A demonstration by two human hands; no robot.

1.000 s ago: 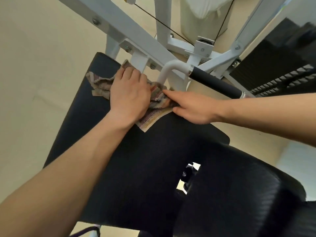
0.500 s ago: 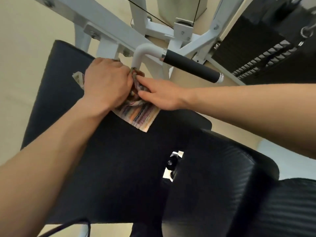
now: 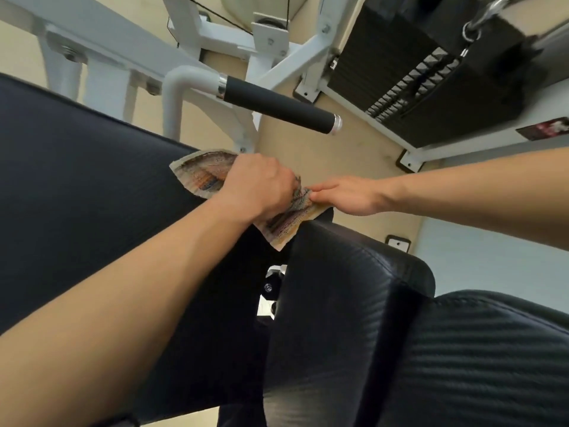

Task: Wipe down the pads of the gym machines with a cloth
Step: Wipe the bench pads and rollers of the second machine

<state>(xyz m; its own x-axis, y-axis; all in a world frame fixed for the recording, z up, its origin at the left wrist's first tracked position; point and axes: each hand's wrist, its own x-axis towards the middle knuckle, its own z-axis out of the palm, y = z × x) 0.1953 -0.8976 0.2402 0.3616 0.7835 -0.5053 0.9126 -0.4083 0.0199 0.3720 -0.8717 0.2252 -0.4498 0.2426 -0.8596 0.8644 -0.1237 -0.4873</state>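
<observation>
The white frame (image 3: 181,97) and black handle (image 3: 278,107) stand just beyond the pad (image 3: 77,167); its left lies open.

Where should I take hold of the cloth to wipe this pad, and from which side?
Probably the bunched middle of the cloth, coming from above, where the left hand grips it. There it rises in folds off the pad, while its ends lie flat and give little to pinch. The right hand rests straight fingers on the right end.

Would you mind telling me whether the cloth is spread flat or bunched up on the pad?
Bunched up: the cloth is crumpled under the left hand, with only its corners lying flat on the pad.
</observation>
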